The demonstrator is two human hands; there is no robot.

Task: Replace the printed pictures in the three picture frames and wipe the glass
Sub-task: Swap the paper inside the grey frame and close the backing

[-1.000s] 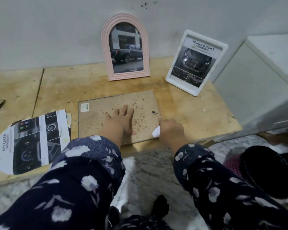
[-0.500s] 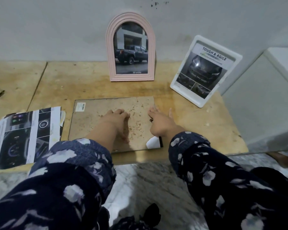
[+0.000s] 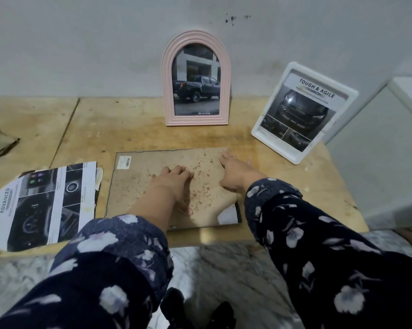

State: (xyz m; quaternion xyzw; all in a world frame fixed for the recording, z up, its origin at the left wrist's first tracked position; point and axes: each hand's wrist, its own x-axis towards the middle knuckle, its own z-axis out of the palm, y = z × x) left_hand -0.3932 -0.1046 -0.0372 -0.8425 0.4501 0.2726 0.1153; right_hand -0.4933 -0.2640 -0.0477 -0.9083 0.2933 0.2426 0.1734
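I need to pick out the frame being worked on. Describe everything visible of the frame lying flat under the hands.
The flat frame lies face down on the wooden table, its brown speckled backing board up, with a thin dark edge. A small barcode sticker sits at its far left corner. At the near right corner the board is lifted or torn, showing white paper. The left hand rests on the middle; the right hand touches the far right corner.

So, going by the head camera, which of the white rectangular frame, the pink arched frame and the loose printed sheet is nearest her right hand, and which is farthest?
From the right hand:
1. White rectangular frame, just beyond it to the right.
2. Pink arched frame, standing at the wall, further back.
3. Loose printed sheet, far left, past the left hand.
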